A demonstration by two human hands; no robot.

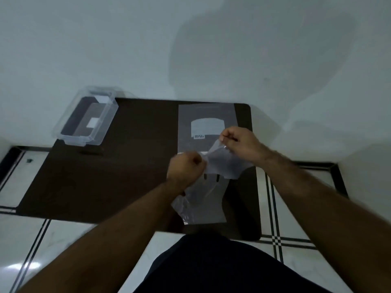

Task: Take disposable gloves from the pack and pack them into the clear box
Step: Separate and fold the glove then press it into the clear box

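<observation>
A flat clear pack of gloves (206,115) with a white label lies at the far right of the dark table (127,166). My left hand (186,166) and my right hand (241,144) both pinch a thin translucent disposable glove (224,163), stretched between them just above the pack's near end. A second translucent glove (203,204) lies flat on the table below my hands, partly under my left wrist. The clear box (86,119) stands open at the table's far left corner, well away from both hands.
The table stands against a pale wall (190,49). White floor tiles with dark stripes (273,208) show on both sides and in front. My dark trousers (222,267) fill the bottom middle.
</observation>
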